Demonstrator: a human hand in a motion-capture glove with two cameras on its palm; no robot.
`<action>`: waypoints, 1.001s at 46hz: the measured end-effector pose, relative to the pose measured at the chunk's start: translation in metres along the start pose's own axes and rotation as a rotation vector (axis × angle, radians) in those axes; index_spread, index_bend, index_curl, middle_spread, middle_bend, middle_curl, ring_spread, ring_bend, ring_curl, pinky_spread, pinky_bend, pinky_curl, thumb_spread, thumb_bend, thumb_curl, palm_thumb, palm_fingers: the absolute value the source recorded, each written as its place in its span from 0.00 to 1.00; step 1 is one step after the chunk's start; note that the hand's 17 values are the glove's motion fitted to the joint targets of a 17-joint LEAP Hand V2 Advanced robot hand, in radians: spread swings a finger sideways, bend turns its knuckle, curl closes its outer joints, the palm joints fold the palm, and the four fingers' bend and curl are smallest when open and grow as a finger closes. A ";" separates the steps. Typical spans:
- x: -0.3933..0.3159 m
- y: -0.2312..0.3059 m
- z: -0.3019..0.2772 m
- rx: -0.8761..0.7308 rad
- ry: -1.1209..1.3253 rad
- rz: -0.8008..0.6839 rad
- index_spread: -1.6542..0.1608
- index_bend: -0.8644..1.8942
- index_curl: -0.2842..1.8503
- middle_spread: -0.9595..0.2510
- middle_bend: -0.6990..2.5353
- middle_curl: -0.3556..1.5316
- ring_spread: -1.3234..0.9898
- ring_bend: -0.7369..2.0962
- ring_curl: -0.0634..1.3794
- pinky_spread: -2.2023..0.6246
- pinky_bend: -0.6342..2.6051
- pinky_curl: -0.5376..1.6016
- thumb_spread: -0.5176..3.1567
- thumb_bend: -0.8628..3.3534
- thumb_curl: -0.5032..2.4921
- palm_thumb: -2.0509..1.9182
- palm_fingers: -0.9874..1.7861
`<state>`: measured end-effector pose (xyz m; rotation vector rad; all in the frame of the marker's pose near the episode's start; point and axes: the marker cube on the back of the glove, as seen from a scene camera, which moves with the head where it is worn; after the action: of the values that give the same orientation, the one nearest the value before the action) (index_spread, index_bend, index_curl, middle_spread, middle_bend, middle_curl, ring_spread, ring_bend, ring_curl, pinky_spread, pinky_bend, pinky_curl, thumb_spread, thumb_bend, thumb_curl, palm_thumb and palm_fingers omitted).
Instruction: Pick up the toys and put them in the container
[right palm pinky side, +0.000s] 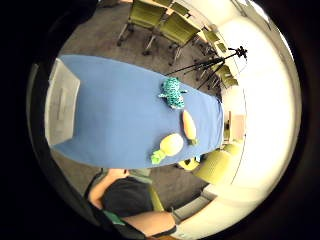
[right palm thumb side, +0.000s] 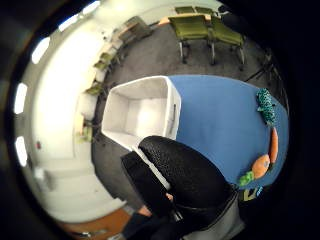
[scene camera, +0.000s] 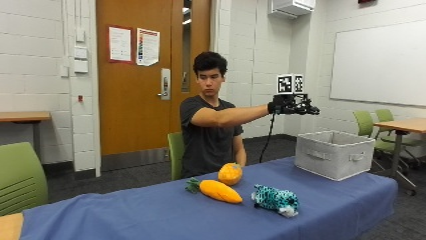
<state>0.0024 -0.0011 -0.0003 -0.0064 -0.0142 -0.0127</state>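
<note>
Outside view: a seated person holds the black-gloved right hand (scene camera: 293, 105) out at arm's length, high above the table (scene camera: 133, 212) and roughly over the pale grey fabric container with side handles (scene camera: 333, 154), which stands at the table's end. The grip holds nothing; its fingers look loosely curled, though they are small here. Three toys lie together well apart from the container: a plush orange carrot with green leaves (scene camera: 215, 190), a round yellow-orange plush fruit (scene camera: 230, 173) just behind it, and a teal spotted plush animal (scene camera: 275, 199) beside the carrot. All three rest on the blue cloth, so I judge no toy is stowed yet and the raised hand is at a starting pose before reaching.

Little finger side palm view: from high up, the whole blue table shows, with the teal animal (right palm pinky side: 172, 93), the carrot (right palm pinky side: 189, 126) and the round fruit (right palm pinky side: 168, 146) in a row near one end and the container (right palm pinky side: 61, 102) at the other.

Thumb side palm view: the container (right palm thumb side: 172, 112) looks empty; a black-gloved finger (right palm thumb side: 185, 175) crosses the view, closed on nothing.
</note>
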 end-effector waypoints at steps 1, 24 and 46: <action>0.000 0.000 0.000 0.000 -0.001 -0.002 0.86 0.38 0.15 0.76 0.28 0.21 0.52 0.33 0.06 0.77 0.31 0.29 0.25 0.18 0.17 0.48 0.42; -0.005 0.002 0.001 0.005 -0.007 -0.026 0.79 0.37 0.23 0.72 0.29 0.30 0.45 0.34 0.14 0.75 0.33 0.36 0.41 0.18 0.18 0.48 0.39; 0.083 0.045 0.000 0.035 0.034 0.028 0.78 0.38 0.26 0.71 0.30 0.35 0.44 0.35 0.18 0.75 0.33 0.38 0.42 0.18 0.19 0.48 0.38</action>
<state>0.0858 0.0433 0.0009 0.0289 0.0194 0.0150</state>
